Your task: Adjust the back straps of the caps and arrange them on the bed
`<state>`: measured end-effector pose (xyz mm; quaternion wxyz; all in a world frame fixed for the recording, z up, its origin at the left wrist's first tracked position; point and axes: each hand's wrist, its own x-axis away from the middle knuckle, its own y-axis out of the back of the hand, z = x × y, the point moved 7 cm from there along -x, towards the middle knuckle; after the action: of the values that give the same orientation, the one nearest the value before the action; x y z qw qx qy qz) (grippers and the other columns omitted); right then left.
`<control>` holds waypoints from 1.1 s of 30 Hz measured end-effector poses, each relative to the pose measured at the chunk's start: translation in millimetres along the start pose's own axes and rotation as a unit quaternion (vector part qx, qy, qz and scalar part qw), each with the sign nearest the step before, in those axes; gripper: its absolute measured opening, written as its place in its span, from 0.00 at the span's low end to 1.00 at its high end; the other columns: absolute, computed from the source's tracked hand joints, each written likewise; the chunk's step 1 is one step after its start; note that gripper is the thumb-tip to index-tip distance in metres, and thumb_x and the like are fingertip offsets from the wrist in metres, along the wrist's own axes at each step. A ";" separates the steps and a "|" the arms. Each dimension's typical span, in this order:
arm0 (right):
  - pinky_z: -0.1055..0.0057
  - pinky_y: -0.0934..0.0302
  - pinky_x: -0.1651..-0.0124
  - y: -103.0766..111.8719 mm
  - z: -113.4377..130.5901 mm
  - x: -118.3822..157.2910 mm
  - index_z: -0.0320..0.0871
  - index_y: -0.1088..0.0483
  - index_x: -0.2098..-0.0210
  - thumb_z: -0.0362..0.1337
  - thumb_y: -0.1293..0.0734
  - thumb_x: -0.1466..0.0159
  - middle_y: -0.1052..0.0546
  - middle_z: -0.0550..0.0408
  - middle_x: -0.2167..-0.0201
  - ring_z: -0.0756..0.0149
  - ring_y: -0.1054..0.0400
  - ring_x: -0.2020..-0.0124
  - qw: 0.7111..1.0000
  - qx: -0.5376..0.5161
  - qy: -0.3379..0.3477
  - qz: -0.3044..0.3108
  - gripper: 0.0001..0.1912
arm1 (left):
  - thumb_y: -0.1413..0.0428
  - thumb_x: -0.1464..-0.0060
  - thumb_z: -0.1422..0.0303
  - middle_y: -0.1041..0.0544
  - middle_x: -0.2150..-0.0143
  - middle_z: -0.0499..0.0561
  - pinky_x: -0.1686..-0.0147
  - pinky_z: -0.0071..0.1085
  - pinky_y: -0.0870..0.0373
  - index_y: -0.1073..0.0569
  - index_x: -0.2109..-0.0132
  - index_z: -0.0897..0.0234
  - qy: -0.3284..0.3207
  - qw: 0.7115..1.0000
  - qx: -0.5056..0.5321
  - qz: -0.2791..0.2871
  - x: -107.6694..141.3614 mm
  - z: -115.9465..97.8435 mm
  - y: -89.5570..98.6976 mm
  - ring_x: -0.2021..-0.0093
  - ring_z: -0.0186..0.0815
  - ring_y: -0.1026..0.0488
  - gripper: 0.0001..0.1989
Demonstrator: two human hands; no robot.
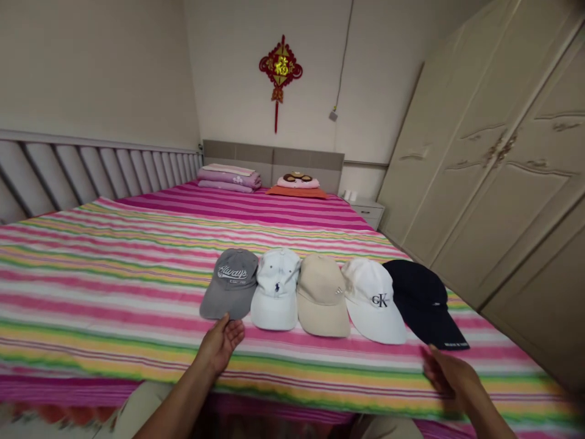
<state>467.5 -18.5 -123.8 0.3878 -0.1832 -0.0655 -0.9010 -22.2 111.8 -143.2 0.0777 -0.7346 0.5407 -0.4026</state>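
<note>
Several baseball caps lie side by side in a row on the striped bed cover, brims toward me. From left to right they are a grey cap (231, 283) with white lettering, a pale cap (276, 289) with a small dark emblem, a beige cap (322, 297), a white cap (373, 302) marked CK, and a black cap (425, 302). My left hand (222, 342) is just below the grey cap's brim, palm turned inward, fingers loosely apart and holding nothing. Close to the black cap's brim, my right hand (450, 373) is open and somewhat blurred, also without anything in it.
The striped cover (114, 292) spreads over the bed. Folded bedding (228, 178) and a pink pillow (298, 182) lie by the headboard (311, 161). A slatted rail (91, 167) runs along the left. A nightstand (369, 213) and a tall wardrobe (498, 183) stand at right.
</note>
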 end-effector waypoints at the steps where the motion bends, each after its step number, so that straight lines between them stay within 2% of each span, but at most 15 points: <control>1: 0.82 0.59 0.95 -12.7 -7.5 7.5 0.40 0.40 0.86 0.33 0.34 0.46 0.40 0.62 0.95 0.77 0.49 0.96 0.999 0.000 -0.023 0.030 0.14 | 0.51 0.46 0.73 0.28 0.83 0.52 0.81 0.26 0.30 0.35 0.74 0.71 0.002 1.000 0.001 -0.004 -0.1 -0.7 0.7 0.83 0.31 0.30 0.09; 4: 0.85 0.56 0.94 -52.0 -27.0 27.9 0.38 0.35 0.77 0.33 0.34 0.45 0.35 0.61 0.92 0.78 0.44 0.93 0.987 -0.068 -0.096 0.111 0.07 | 0.51 0.46 0.73 0.28 0.84 0.51 0.83 0.24 0.32 0.36 0.74 0.70 -0.003 1.000 0.006 -0.023 -1.4 -5.6 3.0 0.85 0.29 0.31 0.08; 6: 0.87 0.50 0.91 -68.0 -31.9 34.0 0.38 0.36 0.73 0.30 0.37 0.42 0.30 0.58 0.88 0.77 0.39 0.90 0.977 -0.132 -0.120 0.114 0.04 | 0.52 0.46 0.73 0.28 0.84 0.50 0.83 0.23 0.32 0.37 0.74 0.68 -0.017 0.999 0.011 -0.033 -2.4 -9.9 3.7 0.85 0.29 0.31 0.08; 8: 0.87 0.43 0.88 -75.8 -31.7 33.3 0.39 0.38 0.73 0.27 0.40 0.40 0.27 0.55 0.85 0.77 0.35 0.87 0.974 -0.164 -0.123 0.097 0.06 | 0.52 0.46 0.74 0.28 0.83 0.49 0.82 0.23 0.32 0.38 0.74 0.67 -0.029 0.999 0.016 -0.038 -2.9 -13.2 4.4 0.85 0.29 0.31 0.09; 15: 0.84 0.36 0.83 -84.4 -33.1 20.8 0.39 0.40 0.75 0.23 0.43 0.39 0.29 0.59 0.88 0.76 0.34 0.88 0.976 -0.176 -0.115 0.060 0.10 | 0.53 0.45 0.74 0.28 0.84 0.50 0.82 0.24 0.31 0.38 0.73 0.67 -0.049 0.998 0.010 -0.046 -1.3 -17.0 14.5 0.84 0.29 0.30 0.08; 22: 0.82 0.35 0.82 -84.5 -35.5 16.0 0.39 0.39 0.76 0.22 0.42 0.41 0.31 0.59 0.89 0.74 0.35 0.87 0.980 -0.154 -0.111 0.053 0.10 | 0.51 0.47 0.74 0.27 0.83 0.51 0.81 0.25 0.31 0.37 0.74 0.68 -0.054 0.998 -0.004 -0.035 -0.1 -14.1 17.6 0.84 0.31 0.30 0.08; 29: 0.82 0.36 0.79 -83.3 -32.5 18.0 0.40 0.39 0.78 0.23 0.39 0.43 0.30 0.59 0.88 0.74 0.33 0.86 0.984 -0.125 -0.109 0.070 0.10 | 0.52 0.47 0.74 0.27 0.82 0.50 0.80 0.25 0.31 0.37 0.73 0.67 -0.070 0.997 -0.008 -0.036 3.2 -13.4 18.2 0.83 0.30 0.30 0.07; 33: 0.84 0.42 0.86 -97.0 -35.8 38.9 0.36 0.36 0.77 0.29 0.36 0.43 0.30 0.56 0.88 0.75 0.35 0.88 0.978 -0.076 -0.136 0.140 0.07 | 0.52 0.47 0.74 0.27 0.82 0.50 0.79 0.26 0.31 0.37 0.73 0.67 -0.071 0.997 -0.008 -0.031 4.6 -12.1 18.5 0.83 0.30 0.29 0.07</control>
<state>362.8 12.9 -139.7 0.4823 -0.3406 -0.0231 -0.8068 -43.5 104.2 -143.1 0.0978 -0.7784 0.5139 -0.3471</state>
